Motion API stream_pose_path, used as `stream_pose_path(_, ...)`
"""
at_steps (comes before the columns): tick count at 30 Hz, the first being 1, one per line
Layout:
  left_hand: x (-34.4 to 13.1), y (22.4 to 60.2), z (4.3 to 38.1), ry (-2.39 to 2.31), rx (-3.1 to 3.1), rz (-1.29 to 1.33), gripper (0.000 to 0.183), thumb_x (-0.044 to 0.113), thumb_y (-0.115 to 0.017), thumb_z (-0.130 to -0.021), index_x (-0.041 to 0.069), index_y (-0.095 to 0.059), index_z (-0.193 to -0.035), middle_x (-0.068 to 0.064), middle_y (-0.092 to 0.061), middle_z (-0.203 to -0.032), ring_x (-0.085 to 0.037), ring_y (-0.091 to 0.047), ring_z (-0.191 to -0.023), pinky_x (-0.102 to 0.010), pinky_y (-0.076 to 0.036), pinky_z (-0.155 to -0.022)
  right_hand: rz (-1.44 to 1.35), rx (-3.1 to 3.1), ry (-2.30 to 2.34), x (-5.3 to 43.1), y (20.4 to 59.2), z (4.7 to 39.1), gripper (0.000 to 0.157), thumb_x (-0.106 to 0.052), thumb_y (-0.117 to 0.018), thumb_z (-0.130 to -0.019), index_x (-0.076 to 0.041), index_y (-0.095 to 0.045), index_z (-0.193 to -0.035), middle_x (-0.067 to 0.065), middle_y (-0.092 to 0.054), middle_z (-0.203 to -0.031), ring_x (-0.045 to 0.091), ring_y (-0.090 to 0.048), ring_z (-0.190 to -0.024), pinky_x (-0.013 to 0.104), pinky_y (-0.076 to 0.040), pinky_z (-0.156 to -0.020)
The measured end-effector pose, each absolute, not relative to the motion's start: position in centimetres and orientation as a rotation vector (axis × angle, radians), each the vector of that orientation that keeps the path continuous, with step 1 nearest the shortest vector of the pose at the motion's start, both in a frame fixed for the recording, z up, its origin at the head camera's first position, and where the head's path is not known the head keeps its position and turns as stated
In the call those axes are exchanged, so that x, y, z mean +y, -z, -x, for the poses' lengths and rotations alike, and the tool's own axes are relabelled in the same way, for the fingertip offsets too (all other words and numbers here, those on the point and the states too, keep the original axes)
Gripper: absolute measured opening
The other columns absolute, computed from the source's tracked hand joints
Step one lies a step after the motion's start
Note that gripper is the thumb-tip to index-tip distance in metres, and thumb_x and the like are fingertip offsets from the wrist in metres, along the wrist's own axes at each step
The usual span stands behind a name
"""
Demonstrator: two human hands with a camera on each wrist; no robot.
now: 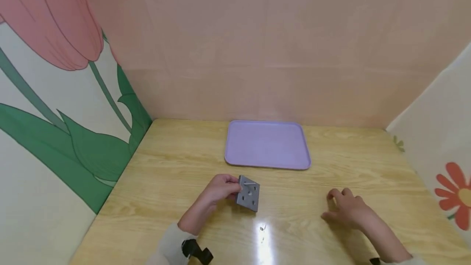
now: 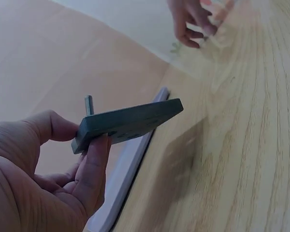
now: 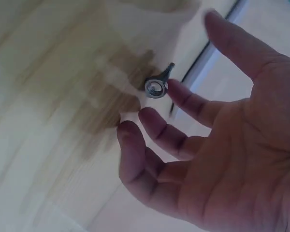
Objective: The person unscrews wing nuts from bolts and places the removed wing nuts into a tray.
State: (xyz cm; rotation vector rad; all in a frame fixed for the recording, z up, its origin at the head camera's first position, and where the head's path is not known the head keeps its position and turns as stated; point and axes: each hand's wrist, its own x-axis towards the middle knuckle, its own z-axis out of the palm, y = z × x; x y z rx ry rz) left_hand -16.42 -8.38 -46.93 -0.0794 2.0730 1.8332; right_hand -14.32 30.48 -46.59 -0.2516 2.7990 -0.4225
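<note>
Thumb and fingers of my left hand [image 1: 220, 189] pinch a grey square plate [image 1: 249, 199] by one edge, held tilted above the table. Several round holes show in its face, and a thin metal pin [image 1: 250, 183] stands out from it. Edge-on, the plate [image 2: 130, 118] and its pin [image 2: 89, 105] also appear in the left wrist view. My right hand [image 1: 347, 207] is off to the right, low over the table, thumb apart from loosely bent fingers. By its index fingertip is a small shiny metal piece [image 3: 156, 88] with a round end; I cannot tell whether they touch.
A lilac tray [image 1: 266, 165] lies at the back middle of the wooden table [image 1: 184, 146]. Behind it rises a pinkish backdrop [image 1: 257, 52]. Flower-printed panels bound the left and right sides.
</note>
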Motion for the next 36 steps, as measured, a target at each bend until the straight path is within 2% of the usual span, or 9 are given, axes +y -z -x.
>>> stream_pose_path(3,-8.3,47.0,16.4,-1.821,2.074,0.072,0.031,0.004,-0.068,-0.079,-0.011,-0.067,-0.106,-0.01,-0.071,-0.089,-0.014,-0.066,-0.075,-0.032,-0.06,-0.072,0.262,2.745,0.431,31.5,46.9,13.7,0.062,-0.041,-0.083,-0.08,-0.005,-0.055,-0.122,0.028,-0.051,-0.111,0.043,-0.053,-0.086,0.054,-0.051,-0.065)
stream_pose_path(6,-8.4,47.2,16.2,-1.81,2.08,0.079,0.029,0.005,-0.068,-0.079,-0.01,-0.068,-0.103,-0.008,-0.071,-0.088,-0.013,-0.066,-0.074,-0.029,-0.059,-0.07,0.268,2.684,0.465,32.6,47.1,13.4,0.052,-0.029,-0.082,-0.08,-0.009,-0.056,-0.121,0.021,-0.052,-0.109,0.033,-0.053,-0.082,0.047,-0.051,-0.064)
stream_pose_path(12,-8.5,47.5,15.8,-1.793,2.088,0.095,0.027,0.005,-0.067,-0.078,-0.009,-0.068,-0.102,-0.007,-0.07,-0.088,-0.013,-0.065,-0.075,-0.029,-0.06,-0.072,0.299,2.66,0.534,34.3,47.5,13.1,0.031,-0.016,-0.078,-0.084,-0.014,-0.057,-0.107,0.009,-0.054,-0.098,0.022,-0.051,-0.081,0.04,-0.049,-0.067)
stream_pose_path(20,-8.1,47.9,15.5,-1.797,2.057,0.082,0.028,0.004,-0.066,-0.079,-0.011,-0.069,-0.103,-0.008,-0.071,-0.088,-0.014,-0.067,-0.076,-0.03,-0.061,-0.072,0.343,2.751,0.479,33.7,48.1,13.3,0.014,-0.004,-0.072,-0.087,-0.012,-0.061,-0.091,0.0,-0.057,-0.087,0.017,-0.052,-0.08,0.036,-0.048,-0.07)
stream_pose_path(25,-7.7,48.2,15.5,-1.792,2.04,0.078,0.027,0.004,-0.065,-0.08,-0.011,-0.068,-0.103,-0.009,-0.071,-0.087,-0.014,-0.067,-0.077,-0.03,-0.061,-0.072,0.355,2.776,0.443,33.4,48.1,13.6,0.01,-0.005,-0.071,-0.088,-0.011,-0.063,-0.088,-0.001,-0.057,-0.083,0.016,-0.052,-0.079,0.036,-0.049,-0.07)
stream_pose_path(30,-7.3,48.6,15.6,-1.817,2.026,0.053,0.028,0.003,-0.064,-0.08,-0.012,-0.068,-0.103,-0.008,-0.072,-0.087,-0.014,-0.067,-0.077,-0.03,-0.062,-0.072,0.376,2.799,0.464,33.5,48.1,14.0,0.01,-0.008,-0.071,-0.09,-0.011,-0.062,-0.087,-0.001,-0.054,-0.082,0.015,-0.048,-0.076,0.031,-0.045,-0.065)
stream_pose_path(33,-6.9,48.8,15.7,-1.819,2.015,0.049,0.028,0.003,-0.064,-0.08,-0.012,-0.069,-0.103,-0.008,-0.072,-0.087,-0.014,-0.067,-0.078,-0.031,-0.062,-0.073,0.373,2.765,0.64,33.2,47.6,14.0,0.01,-0.009,-0.068,-0.092,-0.009,-0.059,-0.087,-0.001,-0.057,-0.078,0.012,-0.053,-0.068,0.027,-0.047,-0.058)
stream_pose_path(36,-6.5,48.8,15.9,-1.81,2.011,0.061,0.027,0.003,-0.065,-0.08,-0.011,-0.069,-0.102,-0.008,-0.072,-0.087,-0.014,-0.067,-0.078,-0.031,-0.062,-0.073,0.39,2.663,0.938,32.7,46.9,14.1,0.012,-0.013,-0.066,-0.096,-0.005,-0.059,-0.091,0.003,-0.061,-0.077,0.01,-0.06,-0.064,0.026,-0.054,-0.056)
